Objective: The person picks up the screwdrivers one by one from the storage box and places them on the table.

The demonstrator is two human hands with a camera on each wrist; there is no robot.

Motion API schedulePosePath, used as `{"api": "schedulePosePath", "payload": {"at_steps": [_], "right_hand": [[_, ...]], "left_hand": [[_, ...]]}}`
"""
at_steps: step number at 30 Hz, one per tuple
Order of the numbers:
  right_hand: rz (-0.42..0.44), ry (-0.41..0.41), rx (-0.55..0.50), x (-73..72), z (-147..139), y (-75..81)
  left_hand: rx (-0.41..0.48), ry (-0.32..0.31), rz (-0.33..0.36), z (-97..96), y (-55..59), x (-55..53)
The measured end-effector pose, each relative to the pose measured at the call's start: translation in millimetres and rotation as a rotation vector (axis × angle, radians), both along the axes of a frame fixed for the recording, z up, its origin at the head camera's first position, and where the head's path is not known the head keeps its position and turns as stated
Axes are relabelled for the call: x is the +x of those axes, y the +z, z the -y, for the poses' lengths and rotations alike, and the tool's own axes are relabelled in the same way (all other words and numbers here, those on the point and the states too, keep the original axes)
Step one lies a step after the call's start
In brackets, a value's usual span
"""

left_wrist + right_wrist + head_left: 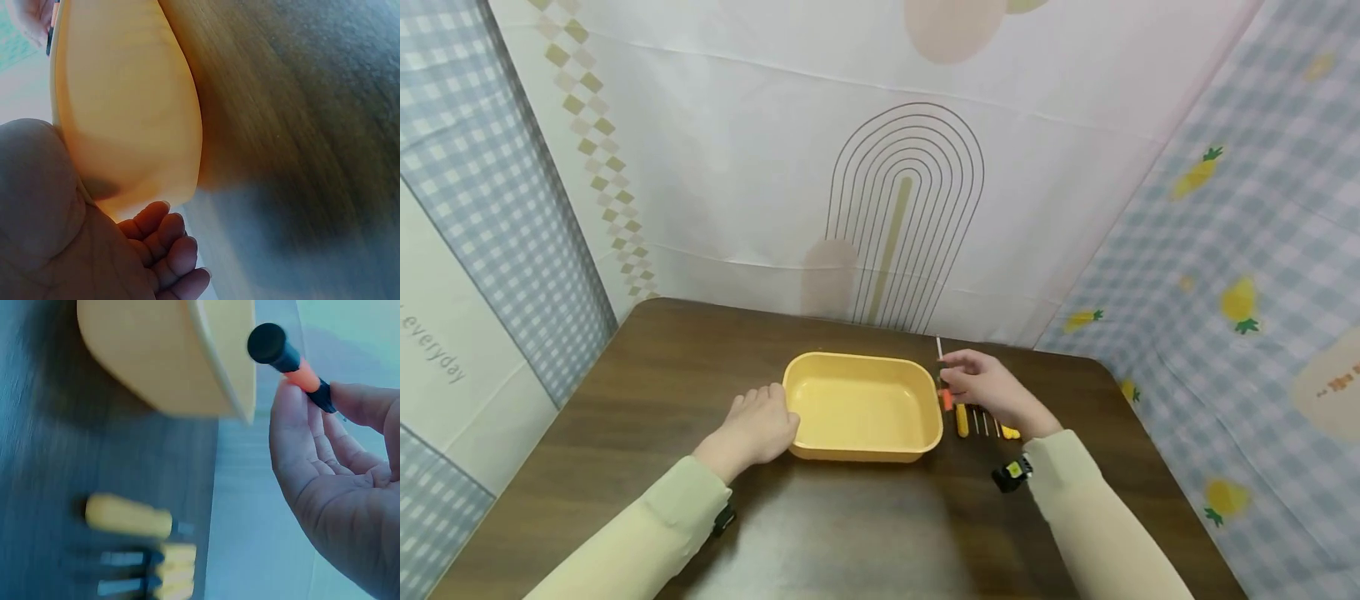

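Note:
A yellow plastic basin (865, 456) stands on the dark wooden table. My left hand (758, 423) grips its left end; in the left wrist view the thumb lies at the rim and the curled fingers (165, 234) are against the outer wall. Just off the basin's right end, my right hand (979, 383) pinches a screwdriver (947, 401) with a black and orange handle between thumb and fingertips. Its pale shaft points toward the back wall. In the right wrist view the handle's black end cap (267, 343) is raised beside the basin's rim.
To the right of the basin, below my right hand, a yellow-handled screwdriver (962, 421) lies beside several thin-shafted tools with yellow handles (1011, 433). A patterned cloth (737, 167) hangs behind the table's back edge, and a checked one (1240, 217) on the right.

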State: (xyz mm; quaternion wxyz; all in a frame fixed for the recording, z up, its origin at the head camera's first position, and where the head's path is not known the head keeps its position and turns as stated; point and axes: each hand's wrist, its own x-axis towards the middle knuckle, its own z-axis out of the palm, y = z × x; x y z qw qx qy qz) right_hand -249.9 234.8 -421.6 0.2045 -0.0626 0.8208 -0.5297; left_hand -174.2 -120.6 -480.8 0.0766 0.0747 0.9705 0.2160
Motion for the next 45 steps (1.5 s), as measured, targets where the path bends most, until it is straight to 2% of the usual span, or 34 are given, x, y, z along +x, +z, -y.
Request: {"api": "schedulePosePath", "payload": {"at_steps": [3,9,14,21,25,36,41,45], "right_hand": [[0.016,-0.067,-0.015,-2.5,-26,-1.6],[0.002,-0.189,0.032,-5.3,-71,-5.1],[-0.003,-0.238,0.098,-6.9,-96,-10.3],[0.028,-0.28,0.108,-12.5,-115,-21.4],[0.018,-0.293,0.163,-13.9,-123,-28.9],[0.053,-0.456,0.247,-13.1,-142,-52.4],[0.057,-0.465,0.265,-14.4,-146,-65.9],[0.04,-0.465,0.265,-11.9,-146,-68.9]], "left_hand": [[-0.006,0.005,0.004,-0.7,0.0,0.2],[-0.011,0.015,0.009,-1.0,0.1,0.4],[-0.005,0.016,0.012,-1.5,0.9,0.1],[-0.006,0.024,0.028,-1.6,3.3,-0.1],[-0.004,0.028,0.028,-1.5,2.9,0.1],[-0.003,0.031,0.034,-3.2,-1.1,0.4],[-0.007,0.028,0.028,-3.1,0.5,-0.2],[-0.011,0.026,0.024,-3.4,0.7,-0.9]]}}
